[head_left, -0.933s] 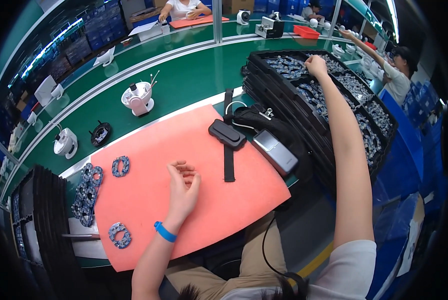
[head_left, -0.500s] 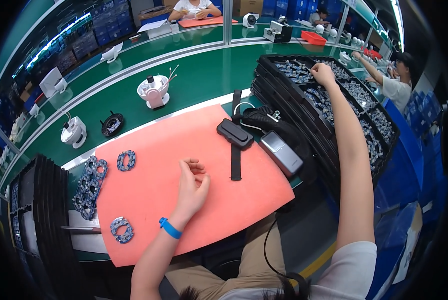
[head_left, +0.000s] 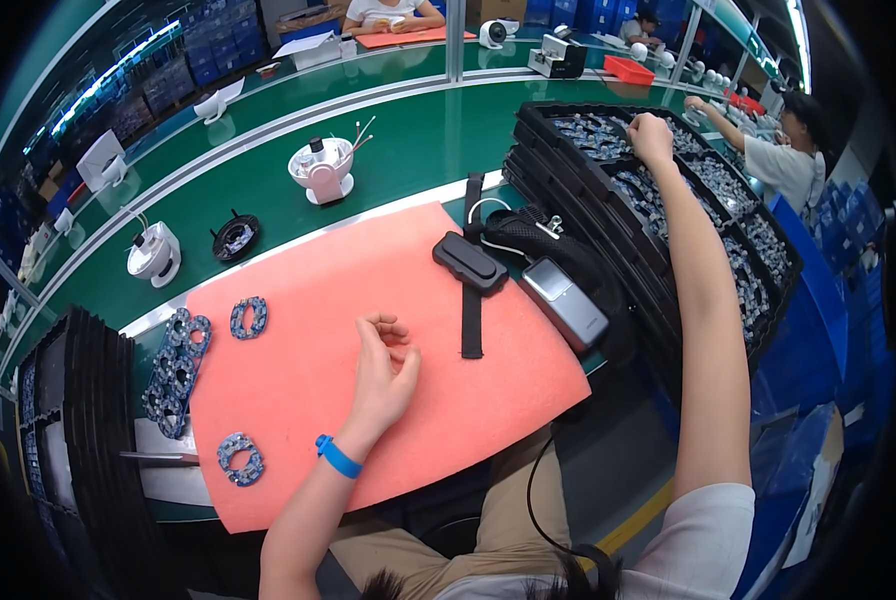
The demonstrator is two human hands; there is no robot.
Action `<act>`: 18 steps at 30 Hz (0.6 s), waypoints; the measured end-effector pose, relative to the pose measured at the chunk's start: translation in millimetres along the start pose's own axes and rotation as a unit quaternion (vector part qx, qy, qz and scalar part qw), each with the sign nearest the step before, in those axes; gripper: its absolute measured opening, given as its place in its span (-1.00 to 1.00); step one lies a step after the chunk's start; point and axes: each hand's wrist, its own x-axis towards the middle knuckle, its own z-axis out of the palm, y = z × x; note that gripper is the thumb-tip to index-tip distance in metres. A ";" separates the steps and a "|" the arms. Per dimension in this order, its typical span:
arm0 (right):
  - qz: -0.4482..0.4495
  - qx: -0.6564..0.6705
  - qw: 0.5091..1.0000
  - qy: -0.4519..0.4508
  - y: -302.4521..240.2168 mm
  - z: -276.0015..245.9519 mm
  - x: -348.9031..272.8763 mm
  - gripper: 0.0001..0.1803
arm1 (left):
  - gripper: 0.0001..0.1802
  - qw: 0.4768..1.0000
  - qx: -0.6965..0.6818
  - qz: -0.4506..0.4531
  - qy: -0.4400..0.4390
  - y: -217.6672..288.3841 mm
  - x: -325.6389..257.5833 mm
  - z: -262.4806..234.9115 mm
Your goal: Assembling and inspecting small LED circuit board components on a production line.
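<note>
- Boards (head_left: 723,185) heaped in black tray (head_left: 575,172), right side;
- right hand (head_left: 653,140) over tray, fingers curled down; cannot tell whether gripping;
- left hand (head_left: 386,370) empty, loosely half-open above pink mat (head_left: 498,400).

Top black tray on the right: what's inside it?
The black tray holds many small blue circuit boards in compartments. The right hand and forearm cover some; any lower layer is hidden.

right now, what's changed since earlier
The white-and-pink rounded device, white bowl-shaped device and black round part shifted rightward along the green surface. The bare right hand stays at the black plastic tray, its grip unclear; the bare left hand, above the pink mat.
</note>
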 end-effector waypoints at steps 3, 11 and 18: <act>0.014 -0.007 1.000 -0.014 13.4 9.0 5.8 -0.88 | -0.61 1.000 0.002 0.006 -0.007 1.0 0.5 1.3; -0.039 0.042 0.998 -0.028 18.3 18.5 7.0 -0.83 | -0.63 1.000 0.002 0.012 -0.009 3.5 0.1 2.3; -0.127 0.139 0.978 0.092 -34.2 -7.0 15.0 -0.81 | -0.70 0.990 0.080 0.113 0.010 -22.6 2.4 3.4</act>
